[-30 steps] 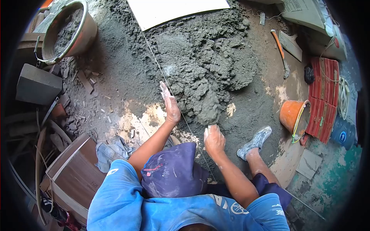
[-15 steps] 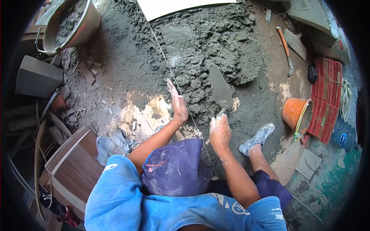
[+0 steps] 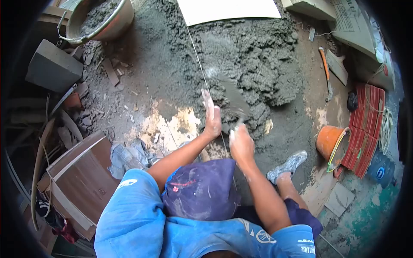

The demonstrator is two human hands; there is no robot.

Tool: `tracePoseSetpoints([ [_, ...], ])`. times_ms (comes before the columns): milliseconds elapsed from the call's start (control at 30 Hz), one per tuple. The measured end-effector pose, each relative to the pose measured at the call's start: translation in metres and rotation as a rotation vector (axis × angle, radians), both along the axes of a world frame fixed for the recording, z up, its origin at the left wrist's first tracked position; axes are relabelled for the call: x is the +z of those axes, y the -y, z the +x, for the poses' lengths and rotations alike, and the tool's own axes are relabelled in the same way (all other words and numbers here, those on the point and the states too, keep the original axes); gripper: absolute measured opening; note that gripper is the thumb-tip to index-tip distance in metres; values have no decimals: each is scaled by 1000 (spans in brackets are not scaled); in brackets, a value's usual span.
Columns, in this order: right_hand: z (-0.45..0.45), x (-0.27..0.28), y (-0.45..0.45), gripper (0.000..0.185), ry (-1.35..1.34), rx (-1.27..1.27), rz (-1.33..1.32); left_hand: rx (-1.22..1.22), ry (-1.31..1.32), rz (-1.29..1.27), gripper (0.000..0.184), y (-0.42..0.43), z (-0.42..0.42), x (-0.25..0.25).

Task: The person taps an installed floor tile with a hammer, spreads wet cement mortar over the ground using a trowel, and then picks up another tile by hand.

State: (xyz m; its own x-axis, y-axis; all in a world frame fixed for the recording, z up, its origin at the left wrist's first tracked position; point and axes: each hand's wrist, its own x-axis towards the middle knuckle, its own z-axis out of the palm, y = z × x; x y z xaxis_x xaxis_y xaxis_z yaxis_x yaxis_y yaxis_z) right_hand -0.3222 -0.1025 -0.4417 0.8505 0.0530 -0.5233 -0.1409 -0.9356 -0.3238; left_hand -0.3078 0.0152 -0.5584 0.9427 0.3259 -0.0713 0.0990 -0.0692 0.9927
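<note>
Clasping 1 trowel [image 3: 234,99] in the curled right hand [image 3: 241,142] – blurred blade aimed toward 11 o'clock, apparently against the grey mortar [image 3: 275,77] – and holding the left hand [image 3: 212,118] straight-fingered beside the string [image 3: 196,51] at 10 o'clock.

On the floor [image 3: 316,92] ahead of the person, mortar [image 3: 269,64] lies with a sheet [image 3: 228,9] over its far end, a string [image 3: 195,49] running back from the sheet past the left hand [image 3: 211,120], and a trowel [image 3: 235,102] above it in the fingers [image 3: 237,134] of the right hand [image 3: 242,145]. To the left, a bucket [image 3: 121,26] holding mortar sits beyond a block [image 3: 56,66], with a box [image 3: 79,180] nearer. To the right, a hand tool [image 3: 325,66] lies beyond a 2nd bucket [image 3: 328,144], which sits beside packs [image 3: 365,129], with what seems a bottle [image 3: 381,170] at their near end.
</note>
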Motion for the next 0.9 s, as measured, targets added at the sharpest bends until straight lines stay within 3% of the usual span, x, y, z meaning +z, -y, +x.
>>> tracePoseSetpoints([
  [100,20,2,-7,27,9,142,-57,-4,15,11,77,-3,6,2],
  [233,55,13,-19,31,125,-45,51,94,12,56,78,-31,38,9],
  [300,60,-16,-43,31,-45,97,-65,120,-43,23,81,-35,65,-9],
  [367,71,-11,-46,23,69,190,-24,132,-2,21,83,-38,78,-15],
  [433,90,24,-50,22,18,51,3,149,43,7,84,-46,83,-20],
  [500,94,10,-56,22,72,7,43,147,65,-12,85,-47,82,-20],
  [567,99,-16,-70,23,-26,233,-55,174,0,21,84,-49,96,-14],
  [633,119,17,-77,22,-45,213,-66,189,47,12,84,-57,104,-18],
  [700,132,15,-86,20,31,124,-37,191,64,80,85,-67,113,-24],
  [833,140,0,-95,21,54,324,-19,190,33,79,85,-80,133,-29],
  [900,149,11,-100,22,31,179,-53,185,48,81,86,-92,147,-26],
])
